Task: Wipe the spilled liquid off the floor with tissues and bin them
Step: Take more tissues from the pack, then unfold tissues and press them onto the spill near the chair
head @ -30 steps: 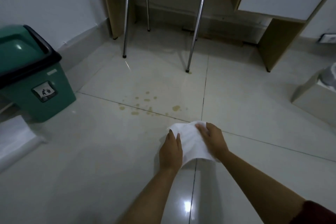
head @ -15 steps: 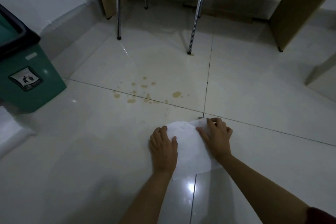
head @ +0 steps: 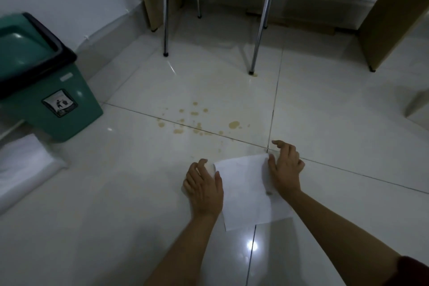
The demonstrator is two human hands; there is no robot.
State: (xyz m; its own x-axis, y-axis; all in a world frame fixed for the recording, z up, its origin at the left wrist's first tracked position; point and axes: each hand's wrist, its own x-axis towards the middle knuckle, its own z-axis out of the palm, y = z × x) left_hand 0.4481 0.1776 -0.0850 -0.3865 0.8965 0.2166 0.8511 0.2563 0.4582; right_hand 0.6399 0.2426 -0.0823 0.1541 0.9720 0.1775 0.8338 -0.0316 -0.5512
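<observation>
The tissue (head: 246, 193) under my hands is thin, soft and very light, so I judge it will crumple at a touch, drag unevenly over the smooth tile and tear once it is soaked; it seems best held flat under the palms at its two side edges, or bunched into a pad before it meets the liquid; it lies flat on the floor (head: 116, 193) across a grout line, between my two hands and just short of the spill (head: 197, 121); my left hand (head: 204, 189) rests on its left edge with the fingers loosely bent and close together, a small fold of white showing by the fingertips, though I cannot tell if they pinch it; my right hand (head: 286, 166) presses on the right edge with the fingers slightly spread, the forefinger lifted ahead; the tissue is a plain white sheet, roughly square, smooth, with one small dark spot near my right wrist; the spill is a scatter of pale brown drops and blots, untouched as far as I can see; the green bin (head: 46, 90) with its black rim stands well apart to the left, against the wall.
</observation>
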